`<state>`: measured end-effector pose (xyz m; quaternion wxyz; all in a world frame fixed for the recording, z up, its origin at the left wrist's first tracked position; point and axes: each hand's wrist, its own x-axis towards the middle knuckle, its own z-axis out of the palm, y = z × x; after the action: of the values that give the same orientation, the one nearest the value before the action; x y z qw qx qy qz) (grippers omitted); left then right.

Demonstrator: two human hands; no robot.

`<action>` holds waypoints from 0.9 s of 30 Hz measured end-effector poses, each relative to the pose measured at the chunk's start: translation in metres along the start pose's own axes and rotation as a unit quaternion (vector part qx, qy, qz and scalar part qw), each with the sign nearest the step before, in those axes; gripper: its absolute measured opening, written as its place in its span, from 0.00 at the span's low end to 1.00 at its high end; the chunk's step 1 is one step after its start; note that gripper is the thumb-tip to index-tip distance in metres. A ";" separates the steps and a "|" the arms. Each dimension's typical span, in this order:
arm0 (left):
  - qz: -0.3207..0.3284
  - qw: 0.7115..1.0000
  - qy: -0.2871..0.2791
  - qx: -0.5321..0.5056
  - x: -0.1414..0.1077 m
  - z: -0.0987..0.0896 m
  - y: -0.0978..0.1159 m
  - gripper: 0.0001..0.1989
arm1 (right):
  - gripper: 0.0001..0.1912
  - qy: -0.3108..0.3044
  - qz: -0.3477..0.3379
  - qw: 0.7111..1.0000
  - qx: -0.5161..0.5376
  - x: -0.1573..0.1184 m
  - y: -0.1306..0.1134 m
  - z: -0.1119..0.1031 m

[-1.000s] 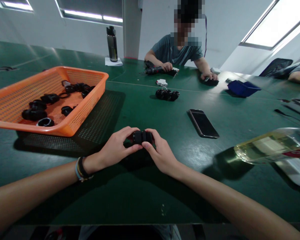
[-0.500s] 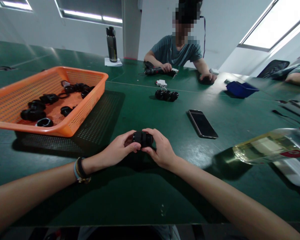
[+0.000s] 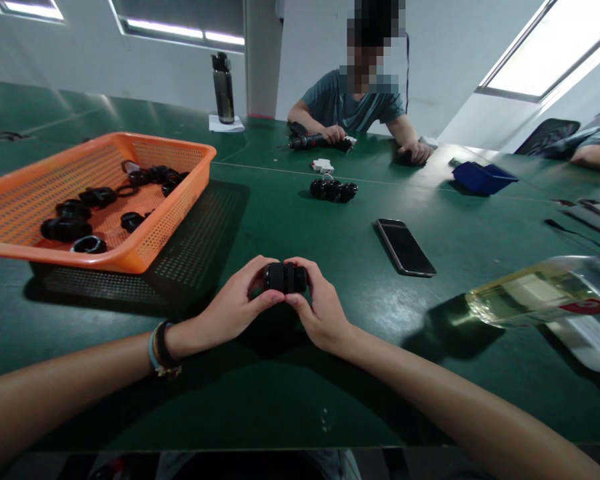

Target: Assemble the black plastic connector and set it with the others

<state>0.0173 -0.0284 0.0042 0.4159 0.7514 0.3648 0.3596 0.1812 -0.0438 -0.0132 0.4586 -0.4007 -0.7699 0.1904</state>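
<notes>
A black ribbed cylindrical part [image 3: 286, 278] is held level just above the green table [image 3: 260, 393], between both hands. My left hand [image 3: 237, 300] grips its left end, thumb along the near side and fingers over the top. Around its right end my right hand [image 3: 325, 307] is closed in the same way, and the two thumb tips nearly meet. To the left, an orange basket [image 3: 145, 257] holds several black parts [image 3: 66, 229]. More black round parts [image 3: 333, 190] stand together on the table beyond my hands.
A phone [image 3: 406, 247] lies right of my hands. Farther right is a bottle of yellow liquid [image 3: 540, 290]. Across the table, a person [image 3: 353, 103] holds a dark power tool [image 3: 305, 141]. Beyond are a blue tray [image 3: 483, 179], a white piece [image 3: 323, 165] and a dark bottle [image 3: 223, 90].
My hands have shifted slightly around the black part, and it has turned a little. Across the table, the person's hand on the right has moved slightly.
</notes>
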 end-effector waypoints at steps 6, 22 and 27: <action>0.021 0.998 0.006 0.051 0.000 -0.001 -0.001 0.20 | 0.16 -0.010 0.067 0.996 0.058 -0.001 -0.007 0.001; 0.080 0.984 0.006 0.156 0.001 -0.006 -0.004 0.24 | 0.18 -0.016 0.209 0.966 0.151 -0.006 -0.018 0.004; 0.069 0.986 0.002 0.149 0.003 -0.006 -0.005 0.22 | 0.17 -0.022 0.221 0.963 0.150 -0.004 -0.017 0.004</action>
<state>0.0125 -0.0217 0.0029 0.2726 0.8277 0.3625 0.3304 0.1714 -0.0571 -0.0062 0.4429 -0.4832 -0.6347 0.4093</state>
